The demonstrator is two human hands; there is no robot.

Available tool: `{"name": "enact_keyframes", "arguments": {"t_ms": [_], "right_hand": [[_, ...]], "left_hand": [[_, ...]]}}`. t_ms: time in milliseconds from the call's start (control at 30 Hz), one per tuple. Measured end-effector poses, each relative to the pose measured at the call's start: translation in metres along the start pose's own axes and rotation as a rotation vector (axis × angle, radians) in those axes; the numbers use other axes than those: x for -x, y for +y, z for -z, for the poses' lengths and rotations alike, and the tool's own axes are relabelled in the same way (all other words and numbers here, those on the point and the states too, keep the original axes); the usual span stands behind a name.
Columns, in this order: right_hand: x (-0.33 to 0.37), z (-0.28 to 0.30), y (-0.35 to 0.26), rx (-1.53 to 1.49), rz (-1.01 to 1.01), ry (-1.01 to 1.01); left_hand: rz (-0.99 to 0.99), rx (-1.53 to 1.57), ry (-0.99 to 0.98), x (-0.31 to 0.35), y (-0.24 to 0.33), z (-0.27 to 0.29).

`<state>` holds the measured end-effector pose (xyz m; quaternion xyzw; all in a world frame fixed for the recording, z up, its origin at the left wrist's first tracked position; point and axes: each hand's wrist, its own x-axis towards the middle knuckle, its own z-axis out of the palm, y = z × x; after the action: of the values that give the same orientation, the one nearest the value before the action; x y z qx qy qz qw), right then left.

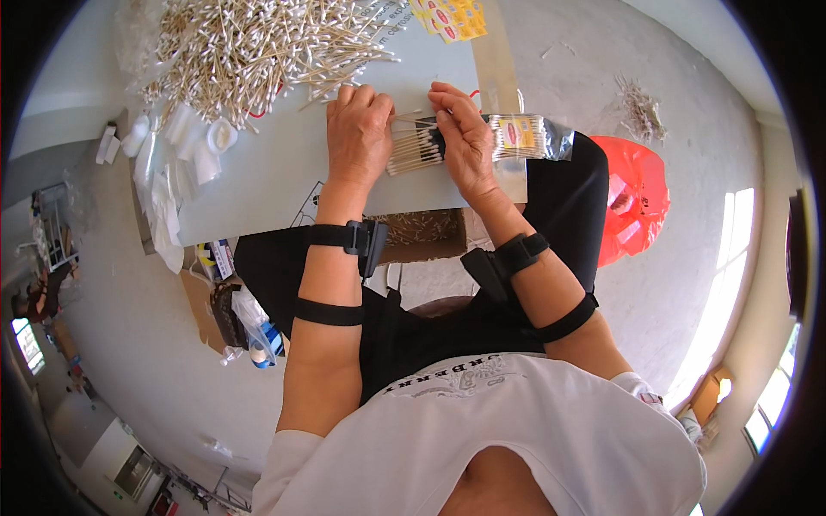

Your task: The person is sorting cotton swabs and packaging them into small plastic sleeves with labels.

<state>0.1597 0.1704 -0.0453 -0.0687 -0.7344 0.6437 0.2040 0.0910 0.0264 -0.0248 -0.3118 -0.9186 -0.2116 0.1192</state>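
My left hand (357,133) is closed with its fingertips curled down, and thin cotton swabs (411,153) stick out from beside it toward the right. My right hand (466,142) bends its fingers over the row of swabs, thumb and fingers drawn in. What exactly lies under its fingertips is hidden. To the right of that hand extends a clear plastic pack of cotton swabs (516,138) with a yellow label, its end past the table edge. A large loose heap of white-tipped swabs (249,52) covers the table's far left.
Several yellow label cards (452,19) lie at the table's far edge. Small white cups (221,136) and clear plastic bags (163,206) sit on the left. A cardboard box (422,236) with swabs stands below the table (258,185). A red plastic bag (632,198) is on the floor right.
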Motion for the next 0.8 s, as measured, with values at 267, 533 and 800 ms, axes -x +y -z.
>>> {"name": "enact_keyframes", "arguments": {"t_ms": [267,533,800], "right_hand": [[0.002,-0.001,0.002,-0.005,-0.013,0.010],[0.008,-0.008,0.004,-0.077,0.030,0.075],[0.024,-0.019,0.001,-0.100,-0.005,0.155]], "left_hand": [[-0.126,-0.065,-0.243,-0.003,0.001,0.010],[-0.102,0.025,-0.194,-0.001,0.007,0.006],[0.356,0.945,0.279,0.041,0.025,-0.020]]}}
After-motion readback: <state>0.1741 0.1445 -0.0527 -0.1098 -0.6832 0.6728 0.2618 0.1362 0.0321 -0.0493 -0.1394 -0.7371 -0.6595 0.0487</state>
